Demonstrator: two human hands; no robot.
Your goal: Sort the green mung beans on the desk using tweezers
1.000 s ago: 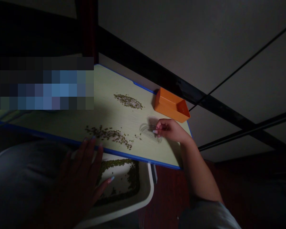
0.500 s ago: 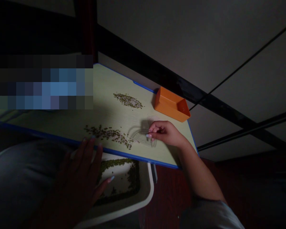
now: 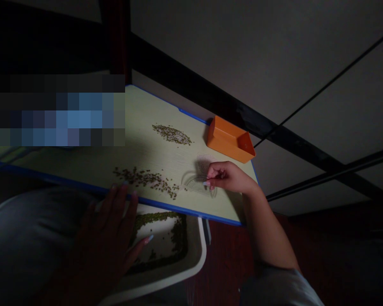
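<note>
Head: right grip (image 3: 228, 177) pinches see-through piece (image 3: 196, 183) near box (image 3: 225, 147); splayed left grip (image 3: 108, 227) half-hides tub (image 3: 202, 250).

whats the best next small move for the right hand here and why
Probably slide the clear curved piece a little left, toward the nearer scatter of green bits: the right hand appears to pinch it just beside that scatter's right end, where stray bits lie loose on the pale tabletop.

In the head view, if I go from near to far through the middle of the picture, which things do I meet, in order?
White tub → board's blue near edge → nearer scatter of bits → farther scatter of bits
</note>
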